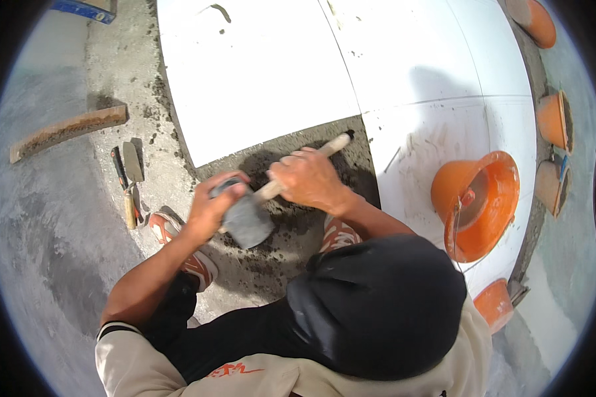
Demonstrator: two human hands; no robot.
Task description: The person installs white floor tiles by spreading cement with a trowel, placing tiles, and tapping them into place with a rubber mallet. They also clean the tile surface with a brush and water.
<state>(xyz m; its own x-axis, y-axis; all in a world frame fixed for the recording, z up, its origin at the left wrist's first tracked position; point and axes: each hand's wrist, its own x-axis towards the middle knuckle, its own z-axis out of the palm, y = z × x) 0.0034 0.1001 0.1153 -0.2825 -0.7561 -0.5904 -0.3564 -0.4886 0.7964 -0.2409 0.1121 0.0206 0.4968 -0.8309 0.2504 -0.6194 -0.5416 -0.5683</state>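
Note:
Both of my hands are on a rubber mallet with a thick dark grey head and a pale wooden handle. My left hand is closed around the head. My right hand wraps the handle, whose far end points up and right. The mallet is held above a patch of damp grey mortar between my feet. Beyond the mortar lies a large white tile, its near edge just past my hands.
Left of my shoe lie a trowel and a wooden-handled tool. A mortar-smeared wooden strip and a blue level are farther left. An orange bucket lies tipped on white tiles at right; more orange buckets line the right edge.

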